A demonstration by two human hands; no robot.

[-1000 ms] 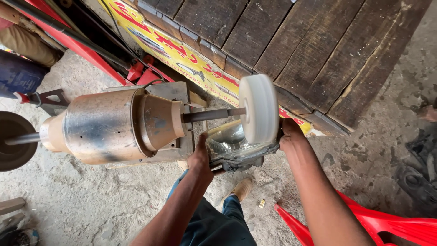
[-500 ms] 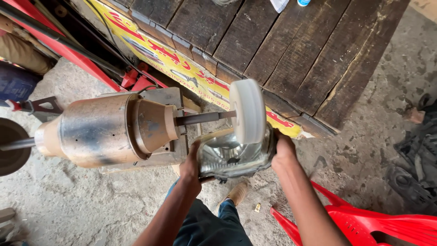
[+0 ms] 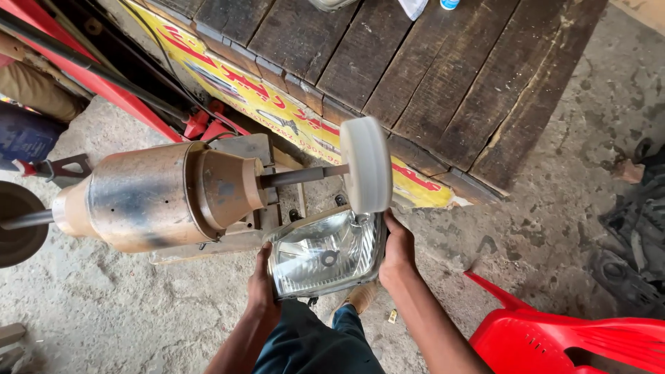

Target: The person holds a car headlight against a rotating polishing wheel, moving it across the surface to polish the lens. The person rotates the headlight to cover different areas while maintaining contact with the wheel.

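A clear vehicle headlight (image 3: 324, 253) with a shiny reflector is held between both hands, lens facing up. My left hand (image 3: 262, 285) grips its left edge. My right hand (image 3: 397, 251) grips its right edge. The lamp's upper right edge sits right under a white buffing wheel (image 3: 366, 165), which is mounted on the shaft (image 3: 301, 176) of a rusty metal bench motor (image 3: 149, 196). Whether the lens touches the wheel is unclear.
A dark plank bench (image 3: 443, 76) with a yellow and red printed panel (image 3: 277, 114) stands behind the motor. A red plastic chair (image 3: 561, 336) is at the lower right. A dark wheel (image 3: 17, 221) caps the motor's left shaft. Another person's arm (image 3: 38, 90) shows at the far left. Concrete floor all around.
The headlight has been turned so its lens faces up and now sits lower, below the wheel. My right hand has slid from behind the wheel to the lamp's right edge.
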